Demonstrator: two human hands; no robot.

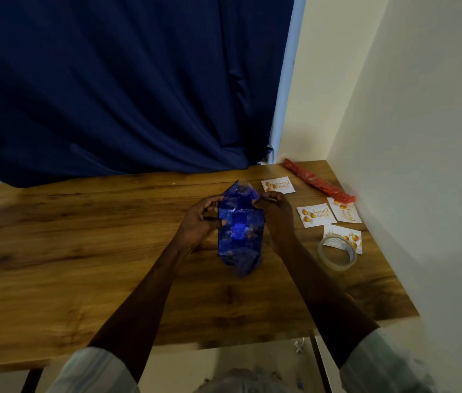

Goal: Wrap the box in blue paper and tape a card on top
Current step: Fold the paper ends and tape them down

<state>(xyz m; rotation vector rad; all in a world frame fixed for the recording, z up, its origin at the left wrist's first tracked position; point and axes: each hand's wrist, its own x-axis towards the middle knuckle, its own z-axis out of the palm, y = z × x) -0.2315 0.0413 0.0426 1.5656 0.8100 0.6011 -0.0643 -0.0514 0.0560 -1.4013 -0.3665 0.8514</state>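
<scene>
The box in shiny blue paper lies lengthwise in the middle of the wooden table. Its far and near paper ends stick out as pointed flaps. My left hand grips the box's left side, thumb and fingers pinching the paper by the far corner. On the right far corner, my right hand pinches the paper. Several white cards with gold print lie to the right, the nearest card just past my right wrist. A clear tape roll rests partly on another card.
A red paper roll lies along the right wall at the table's far corner. A dark blue curtain hangs behind the table. White walls close the right side. The table's near edge is just below my forearms.
</scene>
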